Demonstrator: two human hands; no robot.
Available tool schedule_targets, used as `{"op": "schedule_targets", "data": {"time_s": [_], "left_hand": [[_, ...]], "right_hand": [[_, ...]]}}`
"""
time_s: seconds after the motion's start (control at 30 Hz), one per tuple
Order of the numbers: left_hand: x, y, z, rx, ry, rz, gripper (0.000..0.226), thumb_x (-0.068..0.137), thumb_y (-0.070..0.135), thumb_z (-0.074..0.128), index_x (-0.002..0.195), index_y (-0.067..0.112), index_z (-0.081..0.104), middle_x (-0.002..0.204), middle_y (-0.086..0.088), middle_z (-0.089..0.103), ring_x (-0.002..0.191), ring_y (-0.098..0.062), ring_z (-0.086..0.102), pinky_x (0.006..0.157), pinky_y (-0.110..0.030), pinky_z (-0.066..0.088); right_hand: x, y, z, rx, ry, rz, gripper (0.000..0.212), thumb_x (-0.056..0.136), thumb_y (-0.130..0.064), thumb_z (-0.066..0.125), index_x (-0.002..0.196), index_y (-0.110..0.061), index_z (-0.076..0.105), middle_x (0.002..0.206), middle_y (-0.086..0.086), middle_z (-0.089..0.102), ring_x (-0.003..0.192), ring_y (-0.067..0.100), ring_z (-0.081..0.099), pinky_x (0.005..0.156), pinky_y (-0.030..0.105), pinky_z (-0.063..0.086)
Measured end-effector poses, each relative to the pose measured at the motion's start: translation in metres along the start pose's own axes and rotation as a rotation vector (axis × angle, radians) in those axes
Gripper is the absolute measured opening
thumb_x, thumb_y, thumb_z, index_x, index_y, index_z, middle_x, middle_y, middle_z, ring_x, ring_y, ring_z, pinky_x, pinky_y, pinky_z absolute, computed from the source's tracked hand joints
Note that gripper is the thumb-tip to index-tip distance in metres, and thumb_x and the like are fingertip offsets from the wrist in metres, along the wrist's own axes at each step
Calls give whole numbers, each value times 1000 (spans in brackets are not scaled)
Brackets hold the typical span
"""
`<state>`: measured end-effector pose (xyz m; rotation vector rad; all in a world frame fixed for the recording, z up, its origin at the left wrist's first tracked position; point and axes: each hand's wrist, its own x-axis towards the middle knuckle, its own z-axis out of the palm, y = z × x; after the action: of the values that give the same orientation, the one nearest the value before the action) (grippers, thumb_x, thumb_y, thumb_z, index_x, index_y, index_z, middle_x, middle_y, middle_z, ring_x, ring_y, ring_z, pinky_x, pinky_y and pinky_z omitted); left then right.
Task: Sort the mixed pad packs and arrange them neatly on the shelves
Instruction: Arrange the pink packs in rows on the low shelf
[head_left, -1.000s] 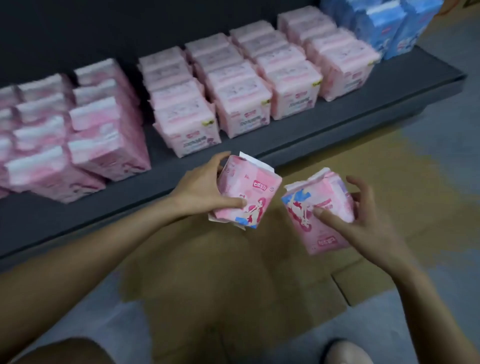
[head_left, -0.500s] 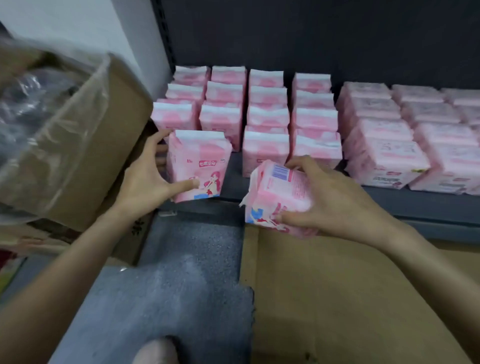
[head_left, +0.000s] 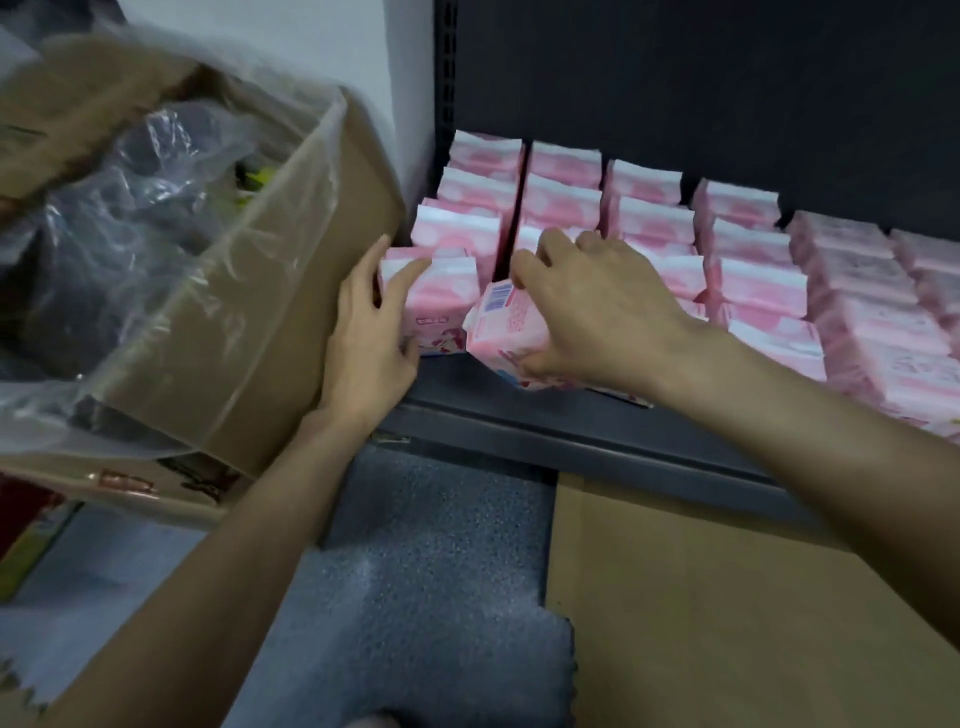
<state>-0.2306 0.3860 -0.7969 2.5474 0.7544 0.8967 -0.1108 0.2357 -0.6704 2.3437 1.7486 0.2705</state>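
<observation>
My left hand (head_left: 371, 338) grips an upright pink pad pack (head_left: 439, 306) standing at the front left corner of the dark shelf (head_left: 571, 421), in front of the leftmost row. Beside it, my right hand (head_left: 587, 306) holds a second pink pack (head_left: 501, 332), tilted with its barcode side up, low over the shelf's front edge at the second row. Rows of matching pink packs (head_left: 649, 218) fill the shelf behind both hands. Paler pink packs (head_left: 878, 312) stand in rows further right.
A large cardboard box (head_left: 291, 291) lined with clear plastic stands close to the left of the shelf, next to my left hand. Flattened cardboard (head_left: 727, 613) and grey foam matting (head_left: 431, 571) cover the floor below. The shelf upright (head_left: 444, 78) rises at the back left.
Both hands have moved forward onto the shelf. The left pack now stands at the front of the leftmost row, and the right pack has come down to the shelf edge beside it.
</observation>
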Motion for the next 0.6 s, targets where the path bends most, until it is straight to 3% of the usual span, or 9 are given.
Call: {"op": "schedule_targets", "data": {"time_s": [0.1, 0.2, 0.3, 0.4, 0.5, 0.6], "left_hand": [[6, -6, -1, 51, -70, -22, 77, 69, -11, 62, 138, 18, 43, 150, -16, 26, 131, -38, 34, 96, -50, 46], [10, -8, -2, 6, -111, -68, 79, 69, -11, 59, 138, 22, 42, 152, -10, 23, 121, -37, 46, 81, -48, 51], [9, -7, -2, -71, -82, -49, 73, 70, -10, 61, 134, 22, 46, 150, -5, 24, 116, -31, 49, 80, -41, 52], [6, -3, 1, -131, -91, -2, 66, 69, -5, 67, 128, 20, 50, 147, -5, 27, 115, -25, 49, 80, -38, 52], [7, 0, 7, -152, -105, 8, 67, 68, -3, 73, 126, 20, 49, 147, -4, 26, 117, -25, 48, 80, -37, 53], [12, 2, 11, -126, -97, -13, 68, 68, -4, 73, 126, 20, 47, 148, -5, 26, 115, -29, 50, 74, -36, 52]], "right_hand": [[17, -13, 0, -77, -17, -27, 50, 82, -31, 66, 123, -8, 49, 119, 13, 50, 106, 34, 49, 77, 36, 32], [33, -16, 12, -195, -66, -60, 33, 85, -16, 61, 116, -6, 56, 120, 14, 47, 111, 34, 44, 80, 35, 32], [46, -8, 32, -207, -99, -102, 26, 87, -12, 58, 112, -5, 59, 124, 14, 42, 112, 33, 40, 77, 33, 26], [45, 4, 54, -106, -38, -97, 50, 81, -16, 70, 124, -4, 47, 133, 18, 38, 118, 34, 39, 85, 37, 40], [30, 18, 67, 22, 7, -4, 89, 72, -30, 81, 143, -9, 32, 141, 21, 38, 128, 38, 36, 104, 44, 34], [17, 28, 72, 119, 18, 147, 108, 73, -48, 76, 151, -12, 11, 134, 19, 45, 119, 37, 45, 103, 43, 34]]}}
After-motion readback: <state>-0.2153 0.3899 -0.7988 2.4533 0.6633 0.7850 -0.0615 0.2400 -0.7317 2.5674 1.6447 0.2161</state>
